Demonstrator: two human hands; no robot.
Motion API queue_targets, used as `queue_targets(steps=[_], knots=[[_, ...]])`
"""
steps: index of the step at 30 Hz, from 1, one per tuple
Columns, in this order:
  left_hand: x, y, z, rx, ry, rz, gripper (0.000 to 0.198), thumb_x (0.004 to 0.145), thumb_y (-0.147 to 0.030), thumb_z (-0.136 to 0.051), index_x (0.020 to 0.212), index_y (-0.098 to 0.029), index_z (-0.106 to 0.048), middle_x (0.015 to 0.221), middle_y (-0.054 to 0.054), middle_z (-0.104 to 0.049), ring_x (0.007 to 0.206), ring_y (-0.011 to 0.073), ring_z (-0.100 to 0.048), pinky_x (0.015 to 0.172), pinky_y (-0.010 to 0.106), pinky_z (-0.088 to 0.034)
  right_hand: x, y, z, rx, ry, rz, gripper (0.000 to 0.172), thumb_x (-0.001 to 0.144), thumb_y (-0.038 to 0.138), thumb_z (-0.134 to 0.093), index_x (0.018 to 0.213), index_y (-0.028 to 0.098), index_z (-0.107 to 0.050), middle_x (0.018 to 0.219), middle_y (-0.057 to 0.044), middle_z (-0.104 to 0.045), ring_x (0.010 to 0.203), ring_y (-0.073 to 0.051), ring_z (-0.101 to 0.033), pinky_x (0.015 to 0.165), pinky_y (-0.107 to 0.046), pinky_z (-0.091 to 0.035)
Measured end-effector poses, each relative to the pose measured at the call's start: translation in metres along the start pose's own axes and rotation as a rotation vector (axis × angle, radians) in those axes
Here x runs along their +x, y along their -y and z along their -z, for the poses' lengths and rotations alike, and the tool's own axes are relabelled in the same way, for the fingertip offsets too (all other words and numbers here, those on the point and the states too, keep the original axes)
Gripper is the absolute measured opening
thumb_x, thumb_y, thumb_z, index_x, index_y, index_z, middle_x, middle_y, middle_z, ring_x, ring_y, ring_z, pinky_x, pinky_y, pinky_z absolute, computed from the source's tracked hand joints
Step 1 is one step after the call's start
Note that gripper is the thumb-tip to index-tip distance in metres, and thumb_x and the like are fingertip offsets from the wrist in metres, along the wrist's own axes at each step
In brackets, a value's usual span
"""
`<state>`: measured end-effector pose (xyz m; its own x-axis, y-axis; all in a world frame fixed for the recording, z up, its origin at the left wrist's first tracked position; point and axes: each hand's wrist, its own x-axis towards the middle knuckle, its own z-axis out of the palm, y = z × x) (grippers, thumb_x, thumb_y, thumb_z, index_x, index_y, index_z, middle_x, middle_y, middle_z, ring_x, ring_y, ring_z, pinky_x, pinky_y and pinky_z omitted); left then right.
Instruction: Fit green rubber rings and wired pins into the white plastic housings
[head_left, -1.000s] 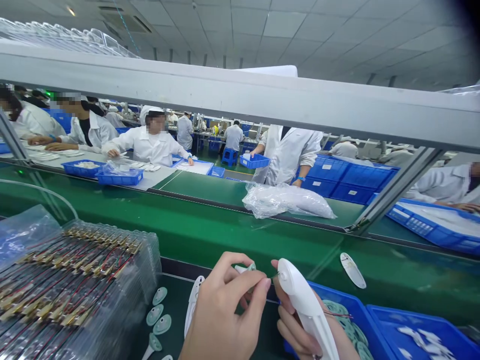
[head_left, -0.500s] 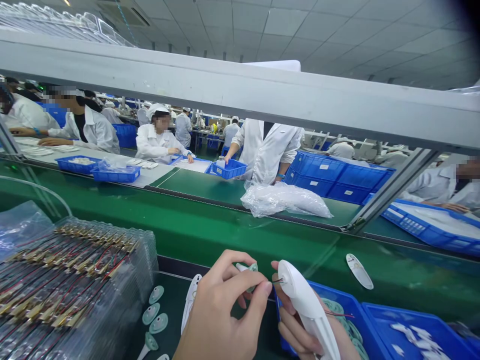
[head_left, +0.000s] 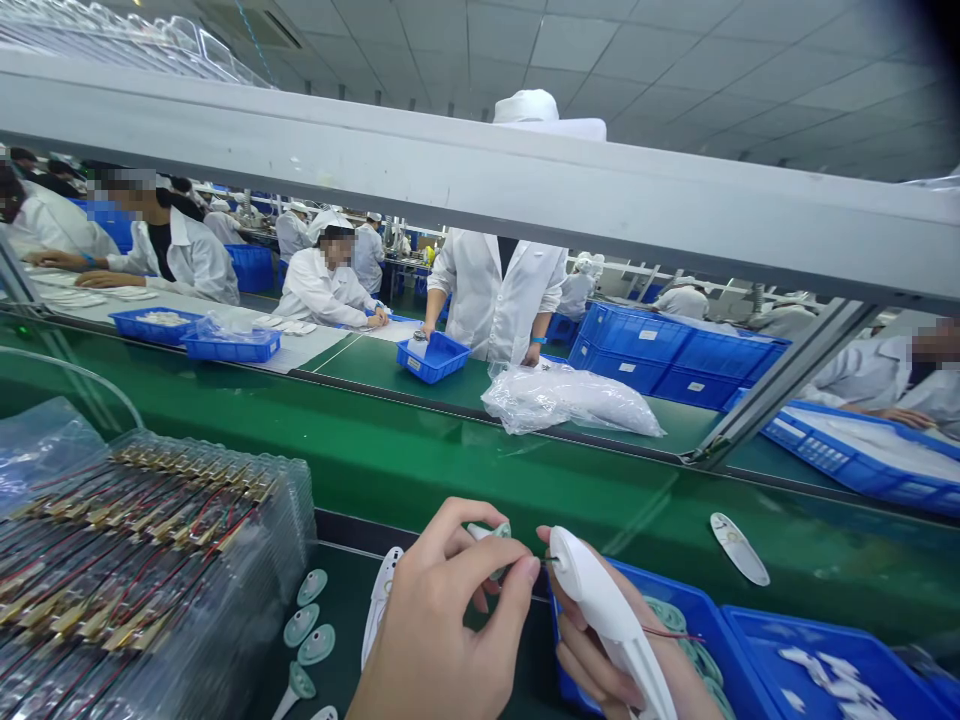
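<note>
My right hand point(head_left: 592, 655) is wrapped round a long, curved white plastic housing point(head_left: 611, 610). A thin reddish wire point(head_left: 679, 635) sticks out behind the housing. My left hand point(head_left: 450, 620), thumb and fingers pinched together, holds a small green-and-white part point(head_left: 501, 530), mostly hidden by the fingers. Thin dark wires point(head_left: 551, 560) span the short gap between the left fingertips and the end of the housing. Left of my left hand lies a white shell point(head_left: 379, 605), partly covered by it. Several pale green oval pieces point(head_left: 302, 625) rest on the dark bench.
Stacked clear trays of wired metal parts point(head_left: 150, 560) stand at left. At right are a blue bin of green rings point(head_left: 637, 580) and a blue bin of white pieces point(head_left: 757, 625). A white oval shell point(head_left: 739, 550) lies on the green belt point(head_left: 420, 460). Co-workers sit and stand beyond.
The housing has shifted slightly left, nearer my left fingertips. The white shell on the belt has moved right. Across the line, a standing co-worker has moved left and lowered a blue tray.
</note>
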<state>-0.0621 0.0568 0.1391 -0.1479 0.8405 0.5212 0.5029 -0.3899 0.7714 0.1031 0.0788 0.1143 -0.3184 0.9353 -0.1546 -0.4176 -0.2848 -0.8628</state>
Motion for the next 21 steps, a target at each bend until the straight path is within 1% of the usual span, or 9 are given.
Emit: queue_targets(steps=[2, 4, 6, 8, 10, 13, 17, 19, 21], knots=[[-0.002, 0.000, -0.004, -0.018, -0.052, 0.027, 0.019, 0.088, -0.020, -0.065, 0.084, -0.027, -0.082, 0.096, 0.006, -0.075, 0.053, 0.0130, -0.063, 0.058, 0.027, -0.054, 0.001, -0.001, -0.002, -0.090, -0.032, 0.047, 0.038, 0.082, 0.049, -0.080, 0.108, 0.021, -0.079, 0.045, 0.008, -0.039, 0.040, -0.004, -0.018, 0.045, -0.021, -0.023], [-0.005, 0.001, -0.010, -0.089, -0.059, 0.064, 0.025, 0.088, -0.019, -0.063, 0.101, -0.030, -0.082, 0.103, 0.006, -0.078, 0.061, 0.0174, -0.069, 0.065, 0.030, -0.058, 0.003, -0.002, -0.004, -0.220, -0.085, 0.090, 0.043, 0.082, 0.054, -0.078, 0.110, 0.022, -0.078, 0.044, 0.007, -0.040, 0.040, -0.008, -0.027, 0.043, -0.022, -0.026], [-0.008, 0.001, -0.016, -0.194, -0.049, 0.125, 0.036, 0.087, -0.019, -0.062, 0.117, -0.032, -0.078, 0.110, 0.006, -0.080, 0.073, 0.0223, -0.074, 0.073, 0.034, -0.061, 0.005, -0.002, -0.003, -0.359, -0.145, 0.122, 0.046, 0.083, 0.059, -0.074, 0.112, 0.024, -0.078, 0.049, 0.003, -0.049, 0.043, -0.013, -0.039, 0.043, -0.024, -0.033], [-0.010, 0.002, -0.020, -0.291, -0.049, 0.210, 0.043, 0.085, -0.021, -0.065, 0.126, -0.032, -0.074, 0.111, 0.006, -0.081, 0.082, 0.0257, -0.077, 0.078, 0.036, -0.064, 0.007, -0.003, -0.002, -0.475, -0.192, 0.157, 0.046, 0.085, 0.062, -0.069, 0.114, 0.026, -0.078, 0.062, -0.001, -0.063, 0.050, -0.017, -0.051, 0.045, -0.026, -0.041], [-0.010, 0.001, -0.022, -0.349, -0.054, 0.292, 0.045, 0.084, -0.023, -0.068, 0.128, -0.031, -0.073, 0.107, 0.006, -0.082, 0.086, 0.0266, -0.079, 0.080, 0.037, -0.065, 0.009, -0.004, 0.000, -0.558, -0.213, 0.199, 0.045, 0.087, 0.061, -0.066, 0.112, 0.027, -0.078, 0.079, -0.005, -0.071, 0.061, -0.020, -0.058, 0.051, -0.026, -0.047], [-0.008, -0.002, -0.020, -0.401, -0.028, 0.346, 0.042, 0.082, -0.023, -0.069, 0.123, -0.028, -0.076, 0.100, 0.004, -0.084, 0.085, 0.0253, -0.080, 0.081, 0.034, -0.066, 0.010, -0.006, 0.001, -0.606, -0.251, 0.240, 0.042, 0.088, 0.061, -0.065, 0.107, 0.026, -0.080, 0.094, -0.005, -0.074, 0.071, -0.021, -0.063, 0.060, -0.025, -0.051], [-0.006, -0.008, -0.018, -0.471, -0.016, 0.367, 0.036, 0.083, -0.025, -0.070, 0.118, -0.024, -0.079, 0.098, 0.007, -0.084, 0.086, 0.0252, -0.080, 0.082, 0.033, -0.067, 0.009, -0.007, 0.003, -0.657, -0.267, 0.349, 0.035, 0.092, 0.057, -0.062, 0.100, 0.028, -0.081, 0.088, -0.003, -0.068, 0.073, -0.020, -0.062, 0.062, -0.024, -0.050], [-0.006, -0.010, -0.019, -0.515, -0.021, 0.388, 0.035, 0.085, -0.031, -0.070, 0.117, -0.022, -0.079, 0.100, 0.009, -0.084, 0.090, 0.0271, -0.080, 0.082, 0.034, -0.067, 0.009, -0.008, 0.004, -0.744, -0.228, 0.431, 0.032, 0.096, 0.051, -0.060, 0.094, 0.028, -0.082, 0.080, -0.003, -0.063, 0.071, -0.020, -0.059, 0.062, -0.025, -0.049], [-0.006, -0.009, -0.021, -0.564, -0.030, 0.420, 0.035, 0.085, -0.034, -0.072, 0.116, -0.021, -0.079, 0.102, 0.011, -0.083, 0.091, 0.0282, -0.080, 0.082, 0.034, -0.067, 0.008, -0.011, 0.003, -0.841, -0.237, 0.523, 0.032, 0.098, 0.046, -0.057, 0.090, 0.027, -0.081, 0.081, -0.004, -0.062, 0.073, -0.022, -0.059, 0.065, -0.027, -0.048]])
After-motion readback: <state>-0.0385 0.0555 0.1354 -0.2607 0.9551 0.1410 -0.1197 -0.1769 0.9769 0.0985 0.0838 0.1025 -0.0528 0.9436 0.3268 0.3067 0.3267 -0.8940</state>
